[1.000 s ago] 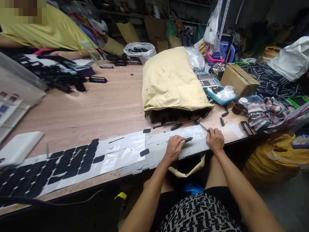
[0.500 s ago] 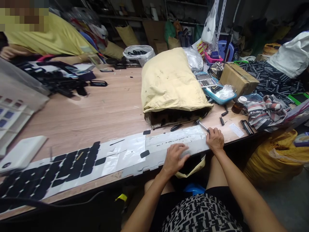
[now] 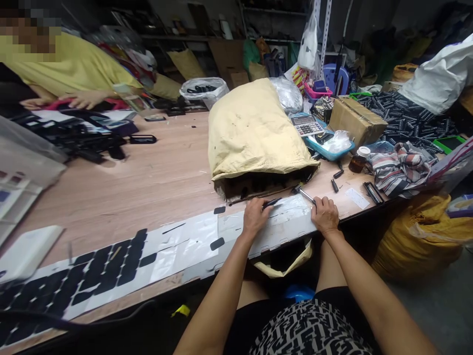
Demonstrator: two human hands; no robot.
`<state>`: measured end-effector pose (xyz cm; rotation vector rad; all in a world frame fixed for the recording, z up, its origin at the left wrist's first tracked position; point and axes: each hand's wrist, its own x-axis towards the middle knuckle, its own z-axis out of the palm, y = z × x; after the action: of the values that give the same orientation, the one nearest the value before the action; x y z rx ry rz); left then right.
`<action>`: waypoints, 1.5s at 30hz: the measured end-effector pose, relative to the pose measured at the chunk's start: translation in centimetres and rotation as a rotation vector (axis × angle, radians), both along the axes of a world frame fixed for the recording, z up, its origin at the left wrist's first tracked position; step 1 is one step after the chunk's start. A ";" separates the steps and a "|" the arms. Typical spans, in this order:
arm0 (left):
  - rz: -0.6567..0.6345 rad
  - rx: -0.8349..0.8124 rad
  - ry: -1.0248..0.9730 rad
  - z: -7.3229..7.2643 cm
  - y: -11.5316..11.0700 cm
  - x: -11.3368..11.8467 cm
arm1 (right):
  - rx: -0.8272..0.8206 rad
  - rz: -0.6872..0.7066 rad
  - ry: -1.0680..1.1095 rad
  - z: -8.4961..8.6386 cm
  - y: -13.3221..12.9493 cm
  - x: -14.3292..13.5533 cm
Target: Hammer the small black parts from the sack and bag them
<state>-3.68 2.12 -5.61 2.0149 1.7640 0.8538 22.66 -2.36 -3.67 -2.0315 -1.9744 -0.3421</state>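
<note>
My left hand (image 3: pixel 254 216) is closed on a small black piece (image 3: pixel 272 202) just in front of the open end of a big yellow paper sack (image 3: pixel 254 128). Dark items lie inside the sack's mouth. My right hand (image 3: pixel 325 215) grips the handle of a small hammer (image 3: pixel 306 195), whose head rests on the table beside the sack's corner. Under and between both hands lies a grey-white board (image 3: pixel 284 227) along the table's front edge.
Black rounded pads (image 3: pixel 125 256) on white sheets lie at the left. A person in yellow (image 3: pixel 81 64) works at the back left. A blue tray (image 3: pixel 334 150), a cardboard box (image 3: pixel 354 121) and a brown bottle (image 3: pixel 358 160) stand at the right.
My left hand has moved up from the board to the sack's mouth and taken hold of the black piece. My right hand still holds the hammer. The view has shifted slightly.
</note>
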 end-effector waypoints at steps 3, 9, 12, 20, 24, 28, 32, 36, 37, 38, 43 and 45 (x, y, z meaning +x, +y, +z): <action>-0.136 -0.007 -0.022 0.0 -1.8 1.0 | 0.002 0.001 0.001 -0.1 0.0 0.0; -0.094 -0.008 -0.079 -0.5 -2.9 1.8 | 0.002 0.022 0.003 0.0 0.3 0.4; -0.094 -0.019 -0.107 -0.5 -2.6 1.7 | -0.033 0.057 0.065 0.7 0.3 0.9; -0.078 -0.036 -0.118 -0.6 -2.3 1.8 | -0.045 0.236 0.636 3.5 -4.7 0.0; -0.073 -0.036 -0.108 -0.6 -2.2 1.9 | -0.087 0.314 0.730 4.1 -7.0 -1.4; -0.066 -0.043 -0.092 -0.6 -2.1 1.9 | -0.128 0.316 0.740 3.0 -7.4 -1.9; -0.072 -0.050 -0.100 -0.4 -2.1 2.0 | -0.135 0.279 0.737 2.6 -7.1 -1.9; -0.071 -0.051 -0.120 -0.2 -2.2 2.0 | -0.113 0.326 0.728 3.1 -7.1 -2.6; -0.071 -0.052 -0.122 -0.1 -2.2 2.0 | -0.118 0.341 0.721 3.1 -7.1 -2.9; -0.070 -0.054 -0.123 0.0 -2.2 2.0 | -0.130 0.352 0.714 3.1 -7.2 -3.1; -0.066 -0.059 -0.132 0.3 -2.2 2.1 | -0.189 0.336 0.715 2.7 -7.0 -3.2; -0.068 -0.059 -0.129 0.3 -2.2 2.1 | -0.165 0.304 0.699 2.7 -6.2 -2.7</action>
<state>-1.54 -0.07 -5.34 1.9261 1.6225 0.8788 19.96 -8.51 -1.00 -1.5776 -1.8290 0.5408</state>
